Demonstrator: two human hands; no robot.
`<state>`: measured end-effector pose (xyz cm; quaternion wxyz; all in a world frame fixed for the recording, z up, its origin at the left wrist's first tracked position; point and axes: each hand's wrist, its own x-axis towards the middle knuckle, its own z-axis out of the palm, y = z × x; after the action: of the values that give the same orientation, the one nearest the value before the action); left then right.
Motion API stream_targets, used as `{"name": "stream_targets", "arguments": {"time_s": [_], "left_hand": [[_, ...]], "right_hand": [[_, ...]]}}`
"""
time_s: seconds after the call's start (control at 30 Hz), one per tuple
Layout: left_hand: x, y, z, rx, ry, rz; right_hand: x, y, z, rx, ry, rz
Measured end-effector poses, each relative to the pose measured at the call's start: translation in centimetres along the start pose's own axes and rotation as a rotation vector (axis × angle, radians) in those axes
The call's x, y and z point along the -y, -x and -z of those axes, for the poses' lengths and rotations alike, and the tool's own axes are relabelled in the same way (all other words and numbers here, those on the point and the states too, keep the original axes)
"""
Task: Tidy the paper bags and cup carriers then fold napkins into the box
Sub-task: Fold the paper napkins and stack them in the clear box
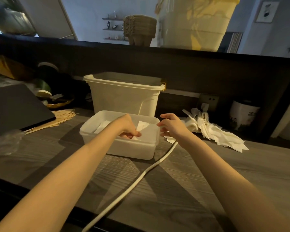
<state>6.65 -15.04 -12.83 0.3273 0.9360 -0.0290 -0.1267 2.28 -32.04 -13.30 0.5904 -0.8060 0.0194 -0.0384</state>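
A low translucent white box [124,148] stands on the wooden counter in front of me. My left hand [128,127] reaches down into it and pinches a folded white napkin [142,125] that leans against the right inner wall. More white napkins [102,127] lie flat in the box's left half. My right hand [172,125] hovers at the box's right rim, fingers loosely spread and holding nothing. A loose pile of unfolded white napkins [213,131] lies on the counter to the right. Stacked brown cup carriers [140,29] sit on the upper ledge.
A tall cream bin [124,96] stands right behind the box. A white cable [137,181] runs from the box's right side toward me. Wooden stir sticks [64,116] and a dark laptop [15,108] lie left; a white jar [244,114] stands far right.
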Motion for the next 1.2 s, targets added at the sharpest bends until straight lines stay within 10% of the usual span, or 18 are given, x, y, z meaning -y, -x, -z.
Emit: {"name": "stream_targets", "arguments": {"time_s": [0.3,0.7,1.2], "left_hand": [[-2.9,1.1,-0.6,-0.211,0.269,-0.307],[-6.1,0.2,-4.8,-0.255,0.484,-0.448],[-6.5,0.6,-5.0,-0.301,0.477,-0.465]], "right_hand": [[-0.4,-0.2,3.5,-0.076,0.140,0.121],[-5.2,-1.4,6.3,-0.120,1.091,0.375],[-5.8,-2.8,4.8,-0.290,1.145,0.501]]}}
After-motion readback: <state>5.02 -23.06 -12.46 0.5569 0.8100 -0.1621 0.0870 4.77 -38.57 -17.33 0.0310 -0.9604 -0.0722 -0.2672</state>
